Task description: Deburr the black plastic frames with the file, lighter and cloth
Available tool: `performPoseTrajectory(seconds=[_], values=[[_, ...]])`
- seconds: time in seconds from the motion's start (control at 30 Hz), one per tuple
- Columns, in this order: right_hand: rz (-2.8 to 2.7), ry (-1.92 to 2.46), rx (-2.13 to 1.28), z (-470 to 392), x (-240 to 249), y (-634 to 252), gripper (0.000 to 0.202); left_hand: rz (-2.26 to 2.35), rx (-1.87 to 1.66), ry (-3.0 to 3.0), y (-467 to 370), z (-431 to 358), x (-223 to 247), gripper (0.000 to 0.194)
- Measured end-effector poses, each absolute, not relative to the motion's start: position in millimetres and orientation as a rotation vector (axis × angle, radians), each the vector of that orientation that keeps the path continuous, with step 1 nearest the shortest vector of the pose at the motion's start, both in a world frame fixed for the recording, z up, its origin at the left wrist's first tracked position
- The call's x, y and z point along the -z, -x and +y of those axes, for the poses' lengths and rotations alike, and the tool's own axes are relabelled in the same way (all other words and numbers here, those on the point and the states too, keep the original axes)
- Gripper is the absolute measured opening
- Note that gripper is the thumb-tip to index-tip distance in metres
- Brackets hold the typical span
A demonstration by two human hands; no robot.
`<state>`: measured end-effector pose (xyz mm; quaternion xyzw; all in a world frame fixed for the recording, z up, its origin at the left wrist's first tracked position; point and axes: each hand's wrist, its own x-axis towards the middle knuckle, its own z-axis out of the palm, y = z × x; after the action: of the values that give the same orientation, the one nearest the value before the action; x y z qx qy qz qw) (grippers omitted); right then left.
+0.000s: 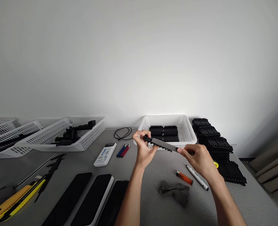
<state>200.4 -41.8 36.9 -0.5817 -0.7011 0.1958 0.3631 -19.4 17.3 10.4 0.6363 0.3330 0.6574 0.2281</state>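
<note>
Before the white basket, my left hand [144, 147] is closed around the left end of a black plastic panel [163, 148] with a toothed edge, mostly hidden by the strip and fingers. Across it lies a flat grey strip [164, 143], like a file, tilted down to the right. My right hand [199, 157] pinches the strip's right end between thumb and fingers. Behind the hands, the white basket [190, 130] contains several similar black panels [170, 130]. More black panels [215, 142] are stacked to the right of it.
Below my hands are a grey cloth [175, 192], an orange lighter [184, 178] and a white marker [197, 177]. Leftward lie a white power bank [105, 154], two lighters [123, 150], a black cable [122, 134], phones [92, 201], a yellow cutter [21, 201] and baskets [88, 138].
</note>
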Motion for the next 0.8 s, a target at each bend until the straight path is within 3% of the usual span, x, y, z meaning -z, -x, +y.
performPoseTrajectory(seconds=[0.37, 0.47, 0.63, 0.67, 0.8], values=[[-1.406, 1.217, -1.079, -19.8, -24.5, -195.7, 0.056, 0.915, -1.941, -1.859, 11.4, 17.7, -13.5, 0.036], [-1.284, 1.106, -1.313, -14.3, -19.2, -182.3, 0.067, 0.861, -2.009, -2.027, 8.8, 13.2, -16.1, 0.034], [-1.074, 0.986, -1.425, -11.2, -18.3, -183.2, 0.079, 1.106, -1.740, -2.180, 12.7, -2.4, -28.1, 0.023], [-1.039, 0.985, -1.398, -10.8, -18.6, -185.3, 0.080, 1.155, -1.597, -2.153, 14.2, -5.6, -31.0, 0.026], [-1.008, 1.036, -1.263, -8.3, -18.1, -192.8, 0.077, 1.070, -1.186, -1.904, 17.4, -10.5, -35.9, 0.075]])
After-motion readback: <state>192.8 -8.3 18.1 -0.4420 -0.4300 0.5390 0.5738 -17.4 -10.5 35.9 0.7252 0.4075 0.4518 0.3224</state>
